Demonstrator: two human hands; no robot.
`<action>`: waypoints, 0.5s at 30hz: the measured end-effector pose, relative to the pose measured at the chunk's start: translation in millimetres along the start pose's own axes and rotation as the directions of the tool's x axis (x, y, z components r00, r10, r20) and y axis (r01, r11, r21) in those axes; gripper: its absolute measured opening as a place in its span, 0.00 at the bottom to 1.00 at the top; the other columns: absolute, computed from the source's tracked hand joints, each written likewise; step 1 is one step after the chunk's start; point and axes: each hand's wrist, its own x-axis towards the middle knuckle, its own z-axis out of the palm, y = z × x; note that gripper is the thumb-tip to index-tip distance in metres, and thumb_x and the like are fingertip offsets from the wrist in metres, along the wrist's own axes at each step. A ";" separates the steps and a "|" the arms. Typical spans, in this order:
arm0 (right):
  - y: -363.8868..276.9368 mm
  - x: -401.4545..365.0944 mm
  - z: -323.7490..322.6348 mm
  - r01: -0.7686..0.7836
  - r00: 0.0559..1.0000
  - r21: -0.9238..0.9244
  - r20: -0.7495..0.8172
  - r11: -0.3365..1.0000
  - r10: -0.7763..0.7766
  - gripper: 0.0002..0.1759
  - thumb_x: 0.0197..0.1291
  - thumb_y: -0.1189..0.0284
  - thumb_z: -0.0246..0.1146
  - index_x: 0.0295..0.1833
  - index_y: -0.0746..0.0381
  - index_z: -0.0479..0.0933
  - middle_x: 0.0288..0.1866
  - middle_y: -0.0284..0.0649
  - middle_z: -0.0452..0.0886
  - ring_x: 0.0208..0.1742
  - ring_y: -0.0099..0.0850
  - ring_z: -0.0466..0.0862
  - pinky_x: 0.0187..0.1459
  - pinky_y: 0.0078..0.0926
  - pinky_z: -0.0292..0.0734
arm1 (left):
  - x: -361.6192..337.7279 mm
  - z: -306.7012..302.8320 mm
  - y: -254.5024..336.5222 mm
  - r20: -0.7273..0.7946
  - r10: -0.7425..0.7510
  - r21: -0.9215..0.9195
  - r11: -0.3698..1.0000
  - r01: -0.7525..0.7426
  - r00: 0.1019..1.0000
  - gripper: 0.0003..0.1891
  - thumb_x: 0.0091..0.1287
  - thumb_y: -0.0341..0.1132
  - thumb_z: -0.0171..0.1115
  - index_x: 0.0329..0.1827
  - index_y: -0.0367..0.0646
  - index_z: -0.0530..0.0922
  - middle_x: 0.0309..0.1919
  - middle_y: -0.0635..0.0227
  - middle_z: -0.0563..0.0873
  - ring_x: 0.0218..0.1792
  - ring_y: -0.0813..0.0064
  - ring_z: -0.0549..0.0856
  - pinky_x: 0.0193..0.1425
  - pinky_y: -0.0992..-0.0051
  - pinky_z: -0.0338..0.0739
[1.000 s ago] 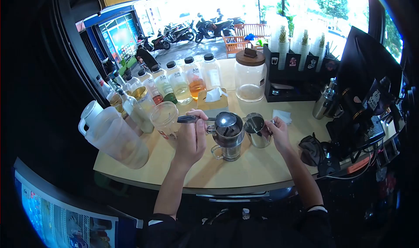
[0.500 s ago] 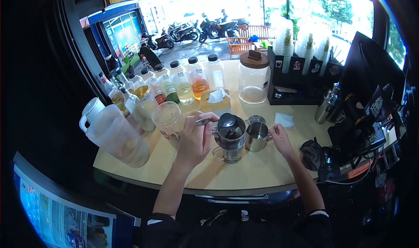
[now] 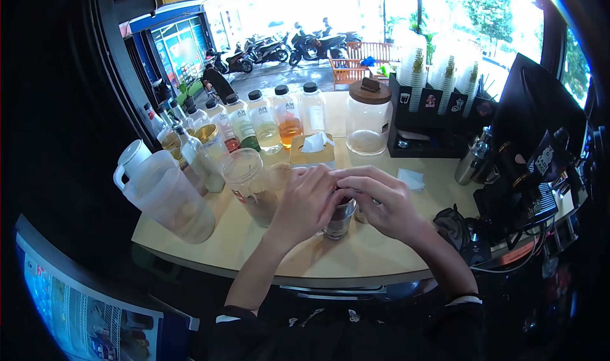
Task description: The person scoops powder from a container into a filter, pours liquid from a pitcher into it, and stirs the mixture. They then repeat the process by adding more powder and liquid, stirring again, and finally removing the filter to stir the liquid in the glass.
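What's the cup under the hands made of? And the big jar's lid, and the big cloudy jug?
Cup: clear and shiny, probably glass, maybe plastic.

Jar's lid: brown and woody-looking, with a darker knob; likely wood, though it could be imitation.

Big jug: frosted and see-through-ish, so probably plastic.

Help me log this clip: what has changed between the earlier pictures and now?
The left hand, which held a spoon, has moved right; the right hand has let go of the steel pitcher and moved left. Both now meet over the glass mug. Neither spoon nor steel pitcher can be made out. The wooden-lidded jar and plastic jug stayed put.
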 end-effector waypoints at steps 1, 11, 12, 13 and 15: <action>-1.4 -3.6 -1.3 -0.016 1.000 -0.011 -0.022 1.000 0.016 0.13 0.57 0.82 0.63 0.48 0.65 0.77 0.48 0.45 0.81 0.43 0.37 0.84 0.42 0.30 0.80 | -2.6 -1.3 -3.4 -0.004 0.000 0.002 1.000 0.000 1.000 0.12 0.64 0.35 0.59 0.47 0.41 0.75 0.39 0.66 0.78 0.43 0.69 0.79 0.51 0.66 0.67; 18.0 -30.1 6.2 0.194 0.969 -0.219 -0.112 0.956 -0.222 0.13 0.53 0.84 0.64 0.45 0.68 0.76 0.47 0.48 0.82 0.39 0.39 0.85 0.36 0.30 0.82 | -53.6 55.7 -59.1 0.111 -0.475 -0.569 0.689 0.448 0.873 0.15 0.74 0.42 0.51 0.40 0.37 0.77 0.33 0.64 0.80 0.39 0.72 0.81 0.46 0.72 0.73; 20.3 -32.5 8.5 0.229 0.964 -0.233 -0.080 0.945 -0.253 0.14 0.52 0.84 0.63 0.46 0.69 0.75 0.48 0.49 0.82 0.40 0.42 0.85 0.37 0.31 0.82 | -55.2 59.7 -60.2 0.177 -0.491 -0.689 0.557 0.463 0.853 0.16 0.75 0.42 0.50 0.39 0.36 0.77 0.32 0.66 0.80 0.38 0.76 0.81 0.45 0.75 0.73; 22.8 -35.6 12.6 0.225 0.965 -0.233 -0.080 0.946 -0.250 0.14 0.52 0.84 0.63 0.46 0.69 0.75 0.48 0.49 0.82 0.40 0.42 0.85 0.37 0.31 0.82 | -56.1 63.0 -61.7 0.180 -0.491 -0.690 0.555 0.465 0.852 0.16 0.75 0.42 0.50 0.39 0.36 0.77 0.32 0.66 0.80 0.38 0.76 0.81 0.45 0.75 0.73; 27.2 -41.4 22.4 0.204 0.977 -0.091 -0.046 0.975 -0.208 0.15 0.52 0.84 0.63 0.48 0.69 0.74 0.49 0.49 0.82 0.40 0.42 0.85 0.39 0.31 0.83 | -57.2 66.3 -63.8 0.234 -0.489 -0.795 0.402 0.455 0.840 0.16 0.76 0.40 0.48 0.39 0.35 0.77 0.31 0.70 0.80 0.38 0.83 0.79 0.46 0.78 0.72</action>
